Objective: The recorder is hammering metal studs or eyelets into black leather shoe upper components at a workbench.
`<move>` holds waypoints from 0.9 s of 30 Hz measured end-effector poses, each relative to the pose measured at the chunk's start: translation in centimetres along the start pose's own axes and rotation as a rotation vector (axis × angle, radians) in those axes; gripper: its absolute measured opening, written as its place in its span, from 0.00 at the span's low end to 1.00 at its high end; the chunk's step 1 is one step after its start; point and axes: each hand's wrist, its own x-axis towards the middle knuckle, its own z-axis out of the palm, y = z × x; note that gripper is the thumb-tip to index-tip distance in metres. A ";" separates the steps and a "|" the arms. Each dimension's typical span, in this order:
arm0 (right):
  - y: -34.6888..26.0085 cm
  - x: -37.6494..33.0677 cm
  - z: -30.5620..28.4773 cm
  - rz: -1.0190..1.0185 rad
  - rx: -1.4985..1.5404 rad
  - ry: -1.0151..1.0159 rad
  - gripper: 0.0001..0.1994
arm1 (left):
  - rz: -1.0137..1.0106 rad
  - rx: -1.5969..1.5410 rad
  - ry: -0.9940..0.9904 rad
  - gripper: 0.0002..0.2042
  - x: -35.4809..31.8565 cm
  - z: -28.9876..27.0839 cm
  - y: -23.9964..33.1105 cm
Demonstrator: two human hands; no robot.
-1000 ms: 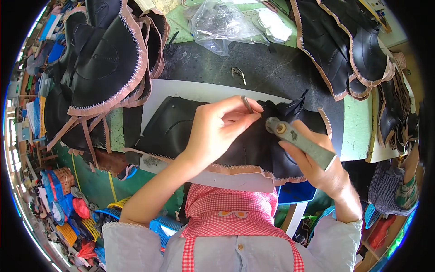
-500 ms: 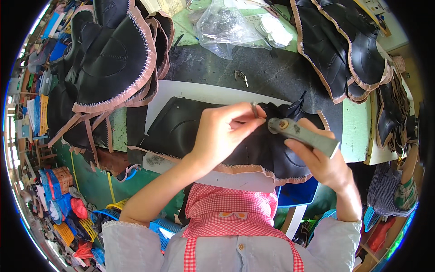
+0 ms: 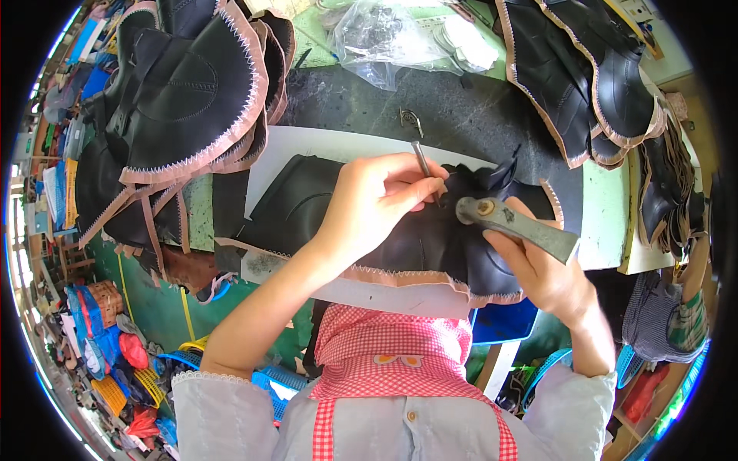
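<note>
A black leather upper [image 3: 307, 215] with a tan zigzag-stitched edge lies across a white board [image 3: 288, 143] in front of me. My left hand [image 3: 373, 206] pinches a slim metal punch [image 3: 420, 160], its lower end at the leather and its top tilted slightly left. In my right hand [image 3: 547, 280] is a hammer [image 3: 530, 231]; its metal head sits just right of the punch, over the leather, and the grip hides most of the handle. Black straps [image 3: 500, 178] bunch up behind the hammer head.
Stacked black leather uppers [image 3: 184, 107] fill the left of the table, and more uppers [image 3: 550, 84] lie at the far right. A small metal buckle-like piece [image 3: 411, 120] rests on the dark mat [image 3: 346, 104]. Behind it is a clear plastic bag [image 3: 377, 38]. Another person's arm [image 3: 696, 265] shows at right.
The punch has swung more upright, with more of its shaft showing above my left fingers. Leather and board have shifted slightly in the view; the hammer stays close to the same spot.
</note>
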 end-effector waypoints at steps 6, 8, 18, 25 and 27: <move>0.4 -0.5 0.3 -0.077 0.020 0.033 0.08 | 0.016 0.029 -0.040 0.07 -0.6 -0.2 0.0; 0.5 -0.4 0.3 -0.107 0.035 0.060 0.08 | 0.024 0.093 -0.086 0.08 -0.6 -0.3 0.1; -3.1 -1.9 -2.0 -0.191 -0.153 0.341 0.22 | 0.618 0.738 0.068 0.07 -2.0 1.2 0.4; 0.3 0.0 0.8 -0.070 0.023 0.063 0.07 | -0.059 -0.029 -0.013 0.09 -0.4 -1.2 0.5; 0.0 -0.1 0.9 -0.154 -0.058 0.081 0.07 | -0.041 0.045 0.027 0.09 -0.7 -2.0 0.7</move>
